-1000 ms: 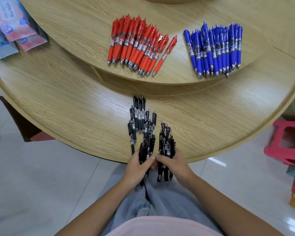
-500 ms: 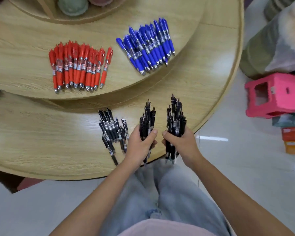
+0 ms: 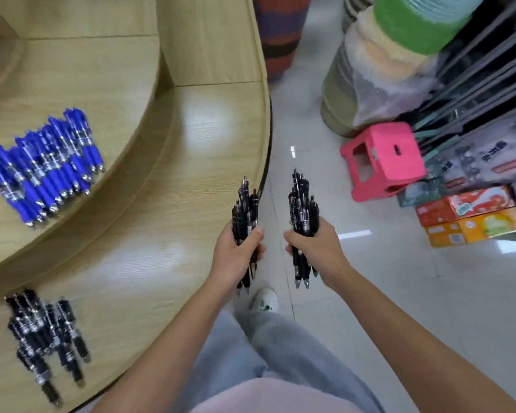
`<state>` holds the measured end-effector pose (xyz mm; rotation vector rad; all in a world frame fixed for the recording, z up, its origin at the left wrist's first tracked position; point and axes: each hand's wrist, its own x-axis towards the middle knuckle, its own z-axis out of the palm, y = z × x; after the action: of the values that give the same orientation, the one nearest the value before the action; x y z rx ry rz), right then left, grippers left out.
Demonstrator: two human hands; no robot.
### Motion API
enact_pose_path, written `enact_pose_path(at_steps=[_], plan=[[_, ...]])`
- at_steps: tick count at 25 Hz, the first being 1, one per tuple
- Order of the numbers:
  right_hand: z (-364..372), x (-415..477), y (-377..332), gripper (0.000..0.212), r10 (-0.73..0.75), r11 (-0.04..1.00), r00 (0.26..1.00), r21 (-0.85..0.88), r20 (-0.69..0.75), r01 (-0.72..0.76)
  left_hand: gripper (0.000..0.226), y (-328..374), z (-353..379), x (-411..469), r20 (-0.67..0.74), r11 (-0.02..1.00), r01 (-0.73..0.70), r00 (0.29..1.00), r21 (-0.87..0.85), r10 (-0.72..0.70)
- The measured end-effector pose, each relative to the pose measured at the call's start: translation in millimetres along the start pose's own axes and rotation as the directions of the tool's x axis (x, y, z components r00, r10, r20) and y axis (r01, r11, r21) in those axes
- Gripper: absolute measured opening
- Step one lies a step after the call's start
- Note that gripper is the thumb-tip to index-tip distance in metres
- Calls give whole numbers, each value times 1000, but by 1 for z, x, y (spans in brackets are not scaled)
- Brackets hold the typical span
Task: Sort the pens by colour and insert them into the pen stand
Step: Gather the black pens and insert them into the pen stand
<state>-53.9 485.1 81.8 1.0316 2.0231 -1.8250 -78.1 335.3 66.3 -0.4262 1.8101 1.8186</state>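
My left hand grips a bundle of black pens, held upright at the right edge of the round wooden table. My right hand grips a second bundle of black pens over the floor, just past the table edge. Several more black pens lie on the lower tier at the bottom left. A pile of blue pens lies on the raised tier at the left. The red pens and any pen stand are out of view.
A pink plastic stool stands on the tiled floor to the right. Orange and red boxes sit beside it under dark shelving. Rolled mats in plastic wrap stand behind. My shoe is below the hands.
The view has swung right and the red pens have left the frame. Both hands lifted their black pen bundles off the table and carried them to and past its right edge.
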Motion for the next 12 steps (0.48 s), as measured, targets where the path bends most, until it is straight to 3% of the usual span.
enact_pose_path(at_steps=[6, 12], plan=[[-55, 87, -64, 20, -57, 998, 998, 4, 25, 57, 14, 32, 56, 53, -53, 996, 55, 997, -76, -59], [-77, 189, -123, 21, -40, 998, 997, -45, 67, 43, 16, 101, 100, 170, -107, 998, -5, 994, -58, -1]])
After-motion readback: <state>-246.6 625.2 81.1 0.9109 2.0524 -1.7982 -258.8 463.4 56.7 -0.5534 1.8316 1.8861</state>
